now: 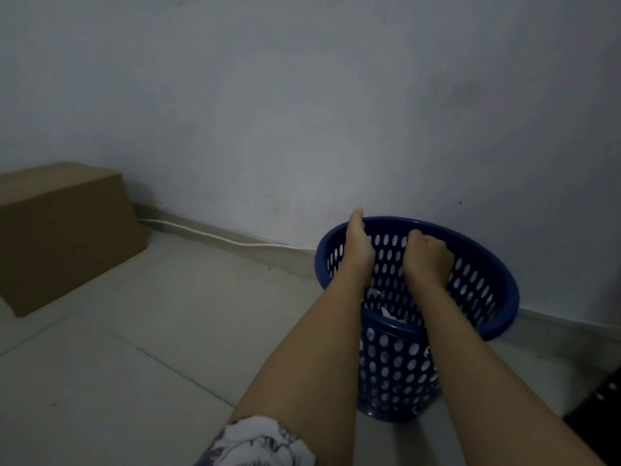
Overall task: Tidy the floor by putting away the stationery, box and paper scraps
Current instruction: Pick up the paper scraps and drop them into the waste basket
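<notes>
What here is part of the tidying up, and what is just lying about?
Part of the job:
- blue basket
- paper scraps inside it
- cardboard box by the wall
- left hand and right hand, both over the basket

Just lying about:
- white cable along the foot of the wall
- dark object at the right edge, too dim to identify

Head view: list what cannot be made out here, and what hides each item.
All in the head view:
Whether the left hand and right hand hold anything: fingers hidden behind the hands' backs.
Contents of the blue basket: forearms cover all but a bit of white paper scrap.
Cardboard box: cut by the left edge.
</notes>
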A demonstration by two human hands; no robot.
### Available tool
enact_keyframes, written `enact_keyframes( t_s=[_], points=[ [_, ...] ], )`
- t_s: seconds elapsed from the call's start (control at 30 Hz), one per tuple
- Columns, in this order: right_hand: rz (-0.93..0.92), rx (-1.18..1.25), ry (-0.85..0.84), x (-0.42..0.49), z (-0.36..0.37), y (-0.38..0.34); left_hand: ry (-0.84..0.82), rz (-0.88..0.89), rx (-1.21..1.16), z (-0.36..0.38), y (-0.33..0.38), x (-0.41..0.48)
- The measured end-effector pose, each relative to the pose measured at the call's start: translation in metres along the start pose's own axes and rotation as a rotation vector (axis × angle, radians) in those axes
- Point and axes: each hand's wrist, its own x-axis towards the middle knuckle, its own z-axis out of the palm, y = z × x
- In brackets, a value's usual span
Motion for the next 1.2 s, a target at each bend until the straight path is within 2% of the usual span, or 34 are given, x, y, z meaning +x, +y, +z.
enact_keyframes(
  t_s=[0.1,0.27,0.43,0.57,0.73,0.87,0.97,1.03,1.1,1.2],
  points=[
    [-0.034,-0.002,-0.004,-0.005,0.011,-0.010,-0.001,0.021,-0.029,-0.010,0.009,-0.001],
    [-0.205,0.003,-0.085,-0.047,0.060,-0.054,0.167,0.277,0.032,-0.060,0.044,-0.023],
    [-0.380,0.103,-0.300,-0.144,0.161,-0.114,0.531,0.431,0.085,-0.195,0.088,-0.061],
    [-0.444,0.138,-0.485,-0.258,0.245,-0.141,0.888,0.395,0.264,-0.327,0.095,-0.128],
    [-0.401,0.157,-0.847,-0.457,0.317,-0.119,1.375,0.203,0.402,-0.504,0.049,-0.255],
    [-0.415,0.010,-1.192,-0.601,0.327,-0.054,1.686,-0.048,0.214,-0.592,-0.044,-0.368],
    [-0.451,-0.119,-1.425,-0.685,0.308,-0.001,1.937,-0.317,0.150,-0.627,-0.127,-0.449],
    [-0.542,-0.225,-1.541,-0.732,0.292,0.032,2.117,-0.457,0.147,-0.636,-0.181,-0.501],
    [-0.715,-0.258,-1.641,-0.772,0.281,0.058,2.266,-0.503,0.129,-0.645,-0.223,-0.549],
    [-0.981,-0.279,-1.766,-0.825,0.271,0.077,2.384,-0.635,0.020,-0.663,-0.259,-0.598]
  ],
)
